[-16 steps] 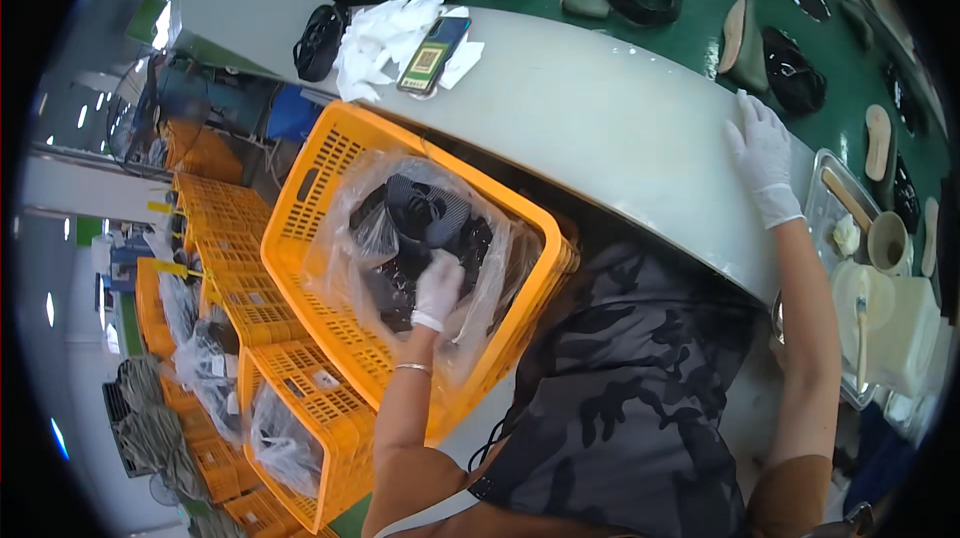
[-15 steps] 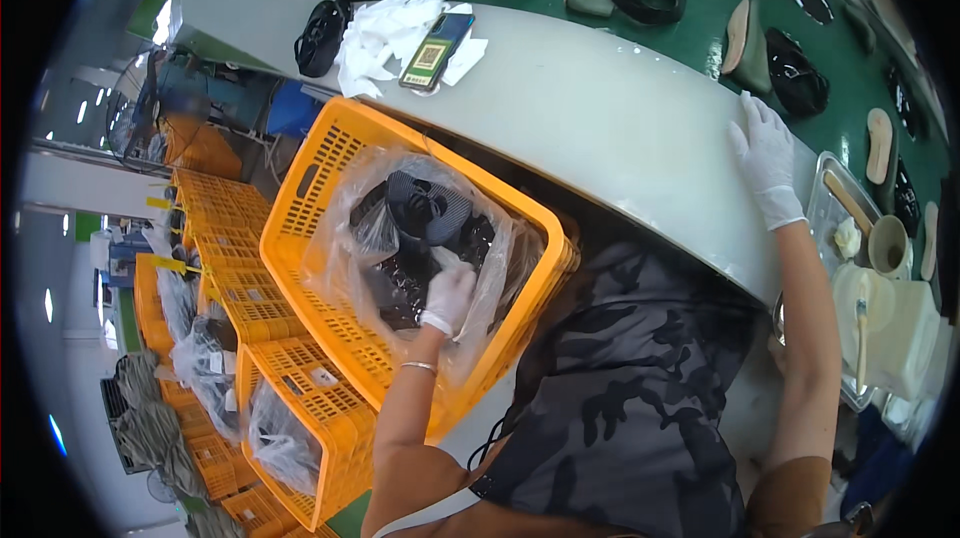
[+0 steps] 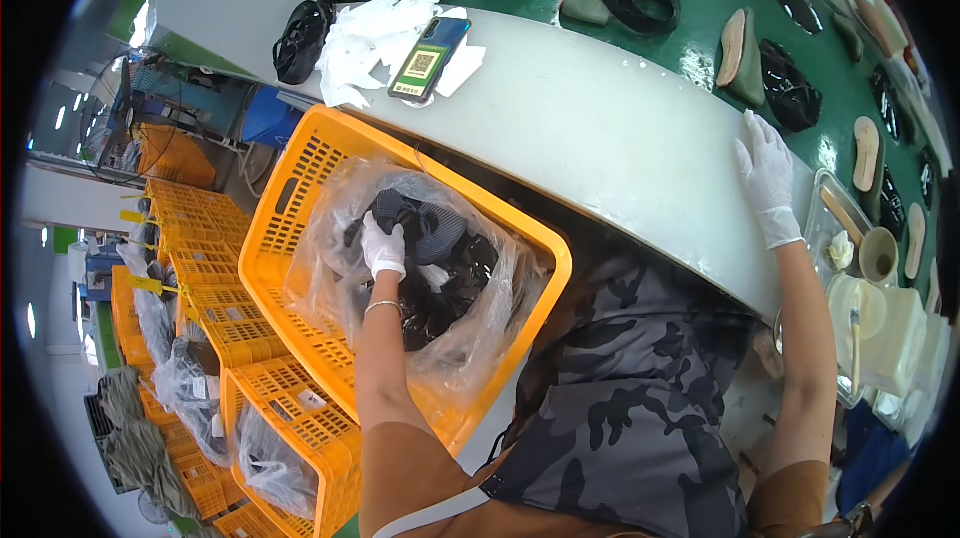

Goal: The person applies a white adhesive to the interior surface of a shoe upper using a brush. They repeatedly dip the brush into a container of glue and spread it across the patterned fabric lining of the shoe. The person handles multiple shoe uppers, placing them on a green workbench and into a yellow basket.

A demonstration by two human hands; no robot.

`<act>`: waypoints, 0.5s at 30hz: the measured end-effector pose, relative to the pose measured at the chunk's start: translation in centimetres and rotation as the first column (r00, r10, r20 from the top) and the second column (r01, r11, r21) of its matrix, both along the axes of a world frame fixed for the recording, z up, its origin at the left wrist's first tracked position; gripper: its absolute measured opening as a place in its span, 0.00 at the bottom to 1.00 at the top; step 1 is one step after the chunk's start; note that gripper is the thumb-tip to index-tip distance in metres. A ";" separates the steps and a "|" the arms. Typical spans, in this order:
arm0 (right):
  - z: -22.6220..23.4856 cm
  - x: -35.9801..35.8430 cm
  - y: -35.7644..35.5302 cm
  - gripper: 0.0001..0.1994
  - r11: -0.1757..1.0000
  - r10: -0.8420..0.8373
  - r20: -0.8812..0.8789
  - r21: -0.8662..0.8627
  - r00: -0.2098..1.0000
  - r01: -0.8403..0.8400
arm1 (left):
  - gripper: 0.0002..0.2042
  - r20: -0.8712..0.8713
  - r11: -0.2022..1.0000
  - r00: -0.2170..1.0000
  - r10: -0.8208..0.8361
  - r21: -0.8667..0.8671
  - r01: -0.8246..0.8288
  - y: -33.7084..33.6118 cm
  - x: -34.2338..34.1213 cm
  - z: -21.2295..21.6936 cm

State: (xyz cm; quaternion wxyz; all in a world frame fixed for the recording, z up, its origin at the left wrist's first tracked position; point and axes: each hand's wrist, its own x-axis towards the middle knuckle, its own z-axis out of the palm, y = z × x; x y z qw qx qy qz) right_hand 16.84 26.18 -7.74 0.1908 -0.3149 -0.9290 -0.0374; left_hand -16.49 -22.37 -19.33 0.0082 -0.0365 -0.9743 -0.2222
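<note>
My left hand (image 3: pixel 383 248), in a white glove, reaches into a clear plastic bag (image 3: pixel 325 258) lining an orange crate (image 3: pixel 400 150). Its fingers close on a dark shoe upper (image 3: pixel 438 234) with a grey striped lining. Beneath and beside that piece lie several glossy black uppers (image 3: pixel 440 313), partly covered by folds of the bag. Flat on the right end of the pale worktable (image 3: pixel 600 98) rests my right hand (image 3: pixel 770 178), also gloved, fingers stretched out and holding nothing.
Green shoe lasts (image 3: pixel 743 63) and glossy black uppers (image 3: pixel 640 0) line a green belt (image 3: pixel 690 63) beyond the table. A phone (image 3: pixel 430 58) lies on white cloths (image 3: pixel 370 43). At right are a metal tray (image 3: pixel 822 200) and a cup (image 3: pixel 879 254). More orange crates (image 3: pixel 290 378) stand left.
My left hand has moved left and farther up inside the crate, from the glossy uppers to the striped-lined one. My right hand stays on the table. The view has shifted slightly.
</note>
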 end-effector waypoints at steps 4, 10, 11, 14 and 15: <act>-0.1 -0.4 0.0 0.25 1.000 0.026 -0.001 -0.013 1.000 -0.026 | 0.34 0.115 0.852 0.992 -0.056 0.524 -0.013 -4.0 -4.1 -5.1; -0.3 0.3 0.2 0.25 1.000 0.017 -0.017 0.004 1.000 -0.017 | 0.24 0.143 0.900 0.979 -0.143 0.430 0.069 -5.5 -1.3 -0.5; -0.3 0.7 0.2 0.25 1.000 0.007 -0.018 0.003 1.000 -0.007 | 0.21 0.198 0.891 0.957 -0.212 0.441 0.107 -5.1 -0.1 2.3; -0.4 0.2 0.1 0.25 1.000 0.016 -0.016 -0.017 1.000 -0.016 | 0.11 0.225 0.809 0.896 -0.384 0.549 0.209 -7.1 3.2 8.6; -0.4 0.0 -0.1 0.25 0.999 0.013 -0.013 -0.029 1.000 -0.013 | 0.09 0.231 0.783 0.895 -0.381 0.596 0.180 -6.4 4.8 11.8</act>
